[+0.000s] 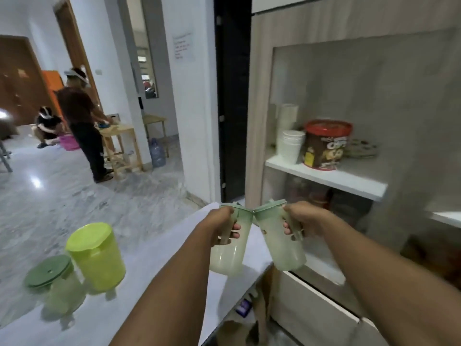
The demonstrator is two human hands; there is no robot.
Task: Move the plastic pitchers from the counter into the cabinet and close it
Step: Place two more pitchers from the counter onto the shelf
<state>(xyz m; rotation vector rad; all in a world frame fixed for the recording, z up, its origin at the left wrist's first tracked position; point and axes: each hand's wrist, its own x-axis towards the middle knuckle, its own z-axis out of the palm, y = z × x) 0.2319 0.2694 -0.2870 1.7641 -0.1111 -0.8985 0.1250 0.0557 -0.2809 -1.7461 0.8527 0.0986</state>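
My left hand (pixel 222 226) grips the handle of a pale green translucent pitcher (pixel 230 255) with a green lid. My right hand (pixel 299 221) grips the handle of a second, matching pitcher (pixel 284 250). Both pitchers hang in the air above the counter's far end, their lids touching. Two more pitchers stand on the white counter (pixel 159 255) at the left: a bright lime one (pixel 97 255) and a pale one with a dark green lid (pixel 55 280). The open cabinet (pixel 324 178) is straight ahead on the right.
The cabinet's white shelf holds stacked white cups (pixel 291 143) and a red-lidded cereal tub (pixel 326 146); dark jars sit below it. A paper bag (pixel 249 325) lies under the counter's edge. Two people work at a wooden table (pixel 122 148) far left.
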